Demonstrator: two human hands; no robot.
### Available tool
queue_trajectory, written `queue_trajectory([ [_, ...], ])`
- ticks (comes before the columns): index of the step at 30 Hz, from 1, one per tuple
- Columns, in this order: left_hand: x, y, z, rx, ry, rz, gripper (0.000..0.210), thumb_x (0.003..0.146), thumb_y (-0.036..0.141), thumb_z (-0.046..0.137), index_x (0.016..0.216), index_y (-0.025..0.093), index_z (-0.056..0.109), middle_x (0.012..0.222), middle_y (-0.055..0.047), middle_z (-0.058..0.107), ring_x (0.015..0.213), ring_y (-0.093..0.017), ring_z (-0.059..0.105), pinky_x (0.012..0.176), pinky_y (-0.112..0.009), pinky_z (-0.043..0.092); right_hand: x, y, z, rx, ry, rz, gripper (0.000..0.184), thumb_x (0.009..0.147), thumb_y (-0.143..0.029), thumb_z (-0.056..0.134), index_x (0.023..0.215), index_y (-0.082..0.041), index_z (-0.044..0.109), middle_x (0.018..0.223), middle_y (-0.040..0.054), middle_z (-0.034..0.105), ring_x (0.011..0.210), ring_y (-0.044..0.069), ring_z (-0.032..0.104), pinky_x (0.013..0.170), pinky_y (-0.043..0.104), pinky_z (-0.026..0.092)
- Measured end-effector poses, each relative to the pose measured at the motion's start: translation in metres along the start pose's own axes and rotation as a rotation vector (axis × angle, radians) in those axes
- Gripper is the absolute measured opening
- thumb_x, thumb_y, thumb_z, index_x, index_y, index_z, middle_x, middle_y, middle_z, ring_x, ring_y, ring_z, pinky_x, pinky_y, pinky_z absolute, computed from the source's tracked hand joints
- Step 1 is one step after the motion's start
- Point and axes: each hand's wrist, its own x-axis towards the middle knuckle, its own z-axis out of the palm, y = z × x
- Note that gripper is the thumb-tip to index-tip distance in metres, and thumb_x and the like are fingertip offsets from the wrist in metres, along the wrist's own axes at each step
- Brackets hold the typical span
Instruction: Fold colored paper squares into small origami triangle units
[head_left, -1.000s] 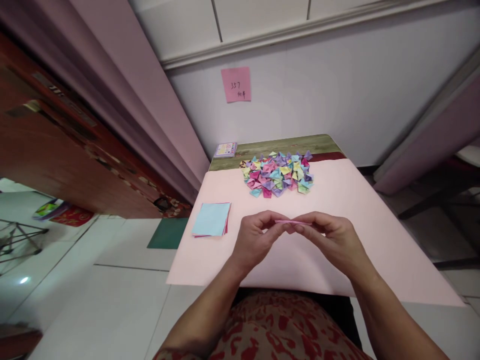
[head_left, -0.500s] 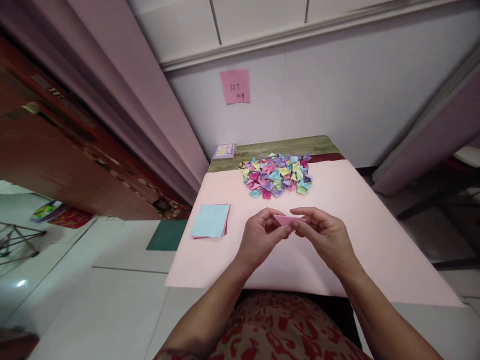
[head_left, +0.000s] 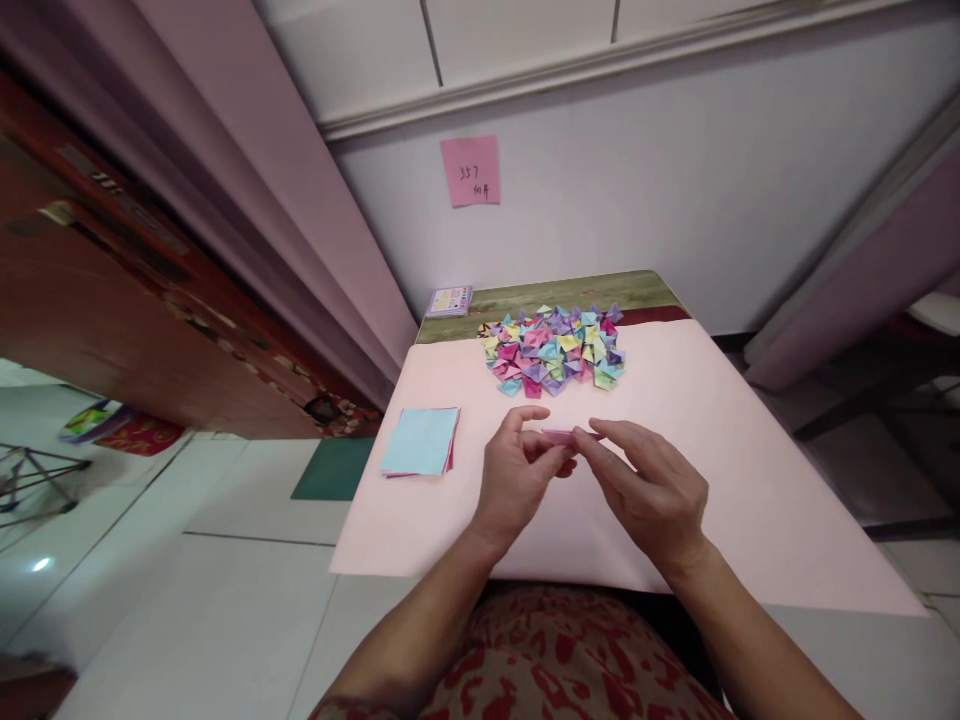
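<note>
White wall behind; table against it, mostly covered by a pale pink sheet. Heap of folded papers, many colours, sits towards the far side, partly overlapping the sheet's edge.

Hands: left hand pinches the pink piece between thumb and fingers, index finger lifted apart. Right hand has its thumb against the piece's right part; whether fingers close on it from behind cannot be told.

Flat stack of squares, blue uppermost, lies left of the left hand. Pink note is fixed to the wall. Pack of printed cards lies at the far left corner.

Smallest object: pink piece, a narrow folded paper raised between the hands, nearer the person than the heap. Work appears to be creasing or shaping it. Recommended: left pinch firm, edges matched before pressing, thumb run along the crease evenly, corners kept uncrushed.

Writing: the note reads "357" by hand, two characters beneath, not read with certainty. Card print too small to read; no brand legible
</note>
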Motion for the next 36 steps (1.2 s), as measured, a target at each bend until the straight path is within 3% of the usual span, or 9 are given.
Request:
queue_trajectory([
  [3,-0.001,-0.004,-0.002,0.129,0.026,0.080,0.037,0.080,0.029,0.071,0.109,0.021,0.050,0.071,0.000,0.071,0.067,-0.019,0.070,0.069,-0.032,0.057,0.001,-0.004,-0.001,0.023,-0.013,0.067,0.020,0.088,-0.024,0.066,0.099,-0.036,0.077,0.086,0.0026,0.073,0.081,0.019,0.066,0.078,0.031,0.049],
  [5,-0.003,-0.006,-0.003,0.311,0.055,0.207,0.032,0.082,0.025,0.067,0.111,0.022,0.053,0.078,-0.001,0.073,0.075,-0.020,0.072,0.074,-0.031,0.055,0.004,-0.005,0.000,0.118,-0.082,0.170,0.013,0.088,-0.030,0.066,0.094,-0.030,0.077,0.066,0.0015,0.065,0.064,0.015,0.059,0.064,0.028,0.045],
  [9,-0.006,-0.007,-0.002,0.568,-0.015,0.396,0.029,0.085,0.021,0.059,0.113,0.024,0.059,0.090,-0.004,0.074,0.086,-0.020,0.071,0.080,-0.031,0.053,0.010,-0.001,0.004,0.585,-0.328,0.446,0.025,0.088,-0.044,0.063,0.092,-0.020,0.071,0.054,-0.0033,0.050,0.049,0.011,0.043,0.047,0.024,0.034],
  [12,-0.005,-0.002,-0.003,0.516,-0.183,0.337,0.024,0.086,0.025,0.059,0.110,0.023,0.062,0.086,-0.003,0.074,0.078,-0.018,0.070,0.074,-0.028,0.054,0.013,0.006,0.002,0.836,-0.439,0.575,0.033,0.085,-0.051,0.065,0.084,-0.018,0.067,0.060,-0.0017,0.054,0.054,0.011,0.045,0.048,0.023,0.035],
  [17,0.002,0.009,-0.013,0.196,-0.362,0.096,0.027,0.083,0.038,0.068,0.099,0.017,0.064,0.081,-0.006,0.072,0.071,-0.016,0.069,0.067,-0.026,0.054,0.019,0.012,-0.009,0.993,-0.549,0.648,0.033,0.084,-0.052,0.067,0.084,-0.019,0.067,0.068,-0.0002,0.061,0.057,0.010,0.050,0.052,0.022,0.043],
  [21,0.009,0.010,-0.020,0.030,-0.422,-0.013,0.030,0.081,0.042,0.071,0.091,0.014,0.066,0.079,-0.006,0.070,0.069,-0.015,0.068,0.068,-0.028,0.056,0.021,0.013,-0.012,1.052,-0.538,0.641,0.029,0.083,-0.048,0.069,0.083,-0.019,0.068,0.079,0.0028,0.066,0.068,0.013,0.057,0.061,0.024,0.049],
  [31,0.010,0.008,-0.010,0.007,-0.269,-0.002,0.031,0.074,0.040,0.078,0.080,0.013,0.065,0.067,-0.003,0.068,0.051,-0.011,0.061,0.048,-0.023,0.051,0.019,0.008,-0.010,1.068,-0.438,0.691,0.026,0.080,-0.042,0.074,0.088,-0.018,0.069,0.079,0.0036,0.069,0.066,0.013,0.059,0.060,0.025,0.050],
  [36,0.009,0.010,-0.004,0.015,-0.240,0.041,0.031,0.077,0.041,0.076,0.081,0.014,0.062,0.071,-0.003,0.069,0.051,-0.011,0.062,0.048,-0.022,0.052,0.020,0.005,-0.007,1.056,-0.342,0.715,0.024,0.077,-0.038,0.078,0.085,-0.017,0.069,0.075,0.0031,0.069,0.063,0.012,0.059,0.057,0.024,0.049],
])
